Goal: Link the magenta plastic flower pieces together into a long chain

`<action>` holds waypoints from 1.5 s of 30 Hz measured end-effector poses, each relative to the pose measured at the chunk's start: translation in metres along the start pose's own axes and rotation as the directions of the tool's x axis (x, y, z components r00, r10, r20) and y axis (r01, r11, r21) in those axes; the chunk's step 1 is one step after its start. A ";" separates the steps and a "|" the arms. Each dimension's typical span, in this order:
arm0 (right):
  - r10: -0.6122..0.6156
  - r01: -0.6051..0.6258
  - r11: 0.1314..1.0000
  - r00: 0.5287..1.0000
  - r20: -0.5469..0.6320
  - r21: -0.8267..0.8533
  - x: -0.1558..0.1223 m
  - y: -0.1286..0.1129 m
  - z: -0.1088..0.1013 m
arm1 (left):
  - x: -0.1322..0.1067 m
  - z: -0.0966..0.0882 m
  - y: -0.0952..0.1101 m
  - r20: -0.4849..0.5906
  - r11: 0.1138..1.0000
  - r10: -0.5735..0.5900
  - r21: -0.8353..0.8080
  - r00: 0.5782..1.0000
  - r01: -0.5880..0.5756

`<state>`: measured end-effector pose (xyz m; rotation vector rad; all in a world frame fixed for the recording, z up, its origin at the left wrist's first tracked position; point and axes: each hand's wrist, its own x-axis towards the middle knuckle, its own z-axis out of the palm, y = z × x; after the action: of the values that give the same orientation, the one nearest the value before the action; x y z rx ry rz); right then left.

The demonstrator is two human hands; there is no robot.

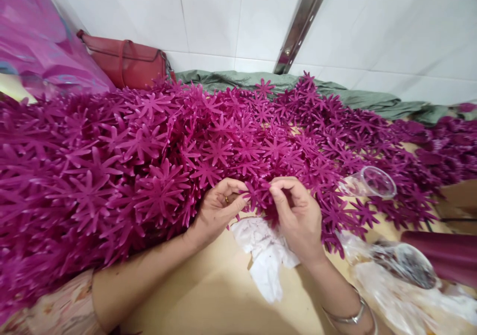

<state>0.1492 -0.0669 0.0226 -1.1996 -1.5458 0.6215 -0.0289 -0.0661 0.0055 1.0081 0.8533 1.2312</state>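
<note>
Closest to us, a flowered sleeve (63, 307) lies to the left of the white cloth (266, 260), and to the cloth's right a metal bracelet (352, 318) circles the wrist of our right hand (298, 218). The cloth is crumpled on the tan table (194, 295).

Just beyond the cloth's far edge we hold a purple flower (257, 195) between both hands. Our left hand (219, 206), wearing a ring (226, 199), pinches a petal on the flower's left between thumb and forefinger; our right thumb and forefinger pinch its right side. So the flower lies directly between the two sets of fingertips, touching both, neither hand nearer. Its petals spread like a star, so we make out no long axis; the grip runs across it from left to right.

Behind the cloth and well to its left, we see a heap of loose flowers (156, 141). Right of the cloth are a clear cup (378, 182), plastic bags (391, 295) and a dark red roll (443, 258). Far beyond it sit a red handbag (122, 61) and a green sheet (231, 81).

On the pink bag (48, 41), far left beyond the cloth, there is bluish print we cannot read; no brand, label or lettering is legible to us.
</note>
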 end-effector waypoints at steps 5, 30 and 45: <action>0.311 -0.229 0.891 0.937 -0.159 0.392 0.009 0.004 -0.006 | 0.001 0.002 0.000 -0.065 0.999 0.021 -0.027 0.998 -0.023; 0.240 -0.193 0.931 0.963 -0.120 0.310 0.015 0.012 -0.015 | 0.002 -0.004 -0.005 -0.017 0.982 0.070 0.174 0.997 -0.066; -0.410 0.384 0.814 0.911 0.038 -0.435 0.006 -0.004 -0.005 | 0.008 -0.001 -0.007 -0.054 0.991 0.108 0.084 0.993 -0.103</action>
<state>0.1526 -0.0637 0.0301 -1.1451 -1.8754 -0.0473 -0.0262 -0.0588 -0.0017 1.0990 0.9114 1.3297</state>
